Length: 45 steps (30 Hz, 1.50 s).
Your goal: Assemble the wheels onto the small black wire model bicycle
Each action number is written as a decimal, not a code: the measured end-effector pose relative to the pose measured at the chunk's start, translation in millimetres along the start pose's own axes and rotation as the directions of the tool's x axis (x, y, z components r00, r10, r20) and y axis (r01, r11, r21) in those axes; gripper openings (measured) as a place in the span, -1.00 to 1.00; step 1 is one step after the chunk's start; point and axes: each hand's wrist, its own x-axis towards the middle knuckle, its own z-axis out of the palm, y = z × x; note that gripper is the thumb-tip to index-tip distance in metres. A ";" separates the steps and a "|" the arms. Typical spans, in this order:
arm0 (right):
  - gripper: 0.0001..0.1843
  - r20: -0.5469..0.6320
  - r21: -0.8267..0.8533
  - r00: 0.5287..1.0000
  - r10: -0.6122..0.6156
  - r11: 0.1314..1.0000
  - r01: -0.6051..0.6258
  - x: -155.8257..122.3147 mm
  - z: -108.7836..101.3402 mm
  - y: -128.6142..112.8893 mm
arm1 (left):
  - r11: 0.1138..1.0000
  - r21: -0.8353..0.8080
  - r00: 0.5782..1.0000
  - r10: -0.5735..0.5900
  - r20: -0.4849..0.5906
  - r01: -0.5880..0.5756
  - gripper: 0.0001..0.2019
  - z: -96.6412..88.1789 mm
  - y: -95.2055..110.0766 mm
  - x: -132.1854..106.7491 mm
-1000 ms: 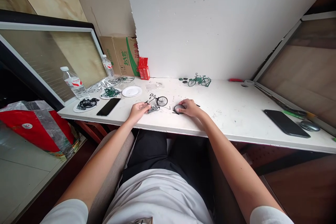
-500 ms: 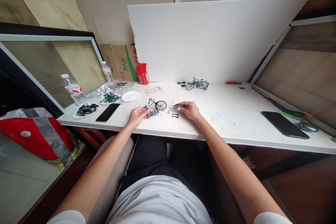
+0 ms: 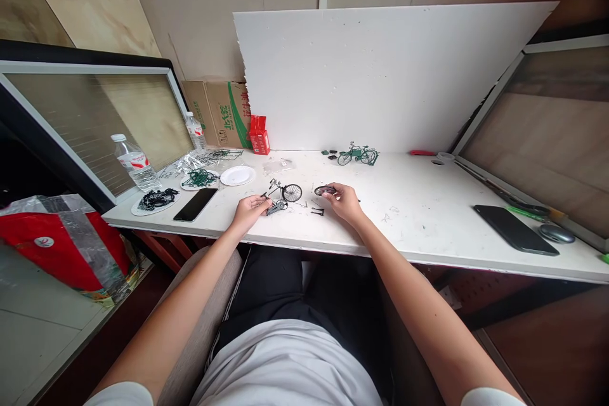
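One wheel (image 3: 321, 190), farther from one black part (image 3: 317, 210)

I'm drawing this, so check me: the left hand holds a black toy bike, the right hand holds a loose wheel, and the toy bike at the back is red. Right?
Not quite: the bike at the back is green, not red, as the head view shows. The left hand holds a black toy bike and the right hand holds a loose wheel.
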 end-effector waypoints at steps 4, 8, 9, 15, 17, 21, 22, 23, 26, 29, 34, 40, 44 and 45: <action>-0.80 0.011 -0.047 1.000 -0.029 0.998 0.030 -1.2 1.8 -2.6 | 1.000 -0.006 1.000 0.001 -0.003 -0.001 -0.42 -0.4 -1.2 0.8; -0.78 0.052 -0.043 0.997 -0.056 0.997 0.059 -2.9 3.9 -5.7 | 1.000 0.004 1.000 0.002 0.003 -0.002 -0.42 -0.6 -0.5 0.6; -0.78 0.056 -0.040 0.996 -0.065 0.997 0.067 -3.2 4.4 -7.2 | 1.000 0.002 1.000 0.001 0.003 -0.001 -0.43 -0.5 0.0 0.3; -0.73 0.008 0.030 0.999 -0.040 0.999 0.040 -2.7 7.2 -21.0 | 0.999 -0.047 1.000 -0.021 -0.008 0.020 -0.43 0.3 5.3 -1.3; -0.67 0.050 0.062 0.998 -0.032 0.998 0.029 -3.4 10.3 -25.6 | 0.997 -0.068 1.000 -0.019 -0.010 0.019 -0.44 -0.7 6.8 -1.2; -0.65 0.128 0.136 0.992 -0.015 0.991 -0.002 -7.5 22.1 -34.9 | 0.983 -0.176 0.999 -0.045 0.005 0.045 -0.48 -1.3 9.2 -1.6; -0.67 0.138 0.178 0.990 -0.009 0.984 -0.016 -8.8 25.5 -37.5 | 0.974 -0.219 0.998 -0.057 0.021 0.060 -0.50 -0.3 9.8 -2.3; -0.70 0.144 0.228 0.989 -0.004 0.973 -0.029 -10.2 28.7 -40.2 | 0.961 -0.264 0.997 -0.067 0.046 0.077 -0.53 1.4 10.4 -3.2; -0.77 0.149 0.353 0.989 0.007 0.934 -0.060 -14.5 36.0 -48.8 | 0.927 -0.361 0.992 -0.065 0.109 0.101 -0.59 8.9 11.1 -7.3; -0.82 0.167 0.398 0.985 0.052 0.910 -0.116 -18.7 39.6 -55.3 | 0.922 -0.363 0.982 -0.074 0.173 0.134 -0.59 15.1 9.6 -11.0; -0.86 0.276 0.503 0.948 0.161 0.816 -0.285 -23.3 41.9 -53.7 | 0.927 -0.348 0.981 -0.085 0.177 0.143 -0.53 15.7 7.7 -12.9; -0.83 0.318 0.540 0.935 0.159 0.780 -0.317 -25.7 42.5 -48.1 | 0.947 -0.291 0.974 -0.074 0.212 0.135 -0.47 17.9 18.1 -20.0; -0.52 0.311 0.558 0.939 0.146 0.772 -0.304 -25.2 44.1 -50.2 | 0.953 -0.278 0.972 -0.059 0.226 0.123 -0.46 17.9 21.1 -23.0; -0.44 0.313 0.534 0.936 0.163 0.784 -0.315 -24.7 44.7 -50.5 | 0.955 -0.270 0.972 -0.058 0.229 0.120 -0.46 17.4 20.9 -23.1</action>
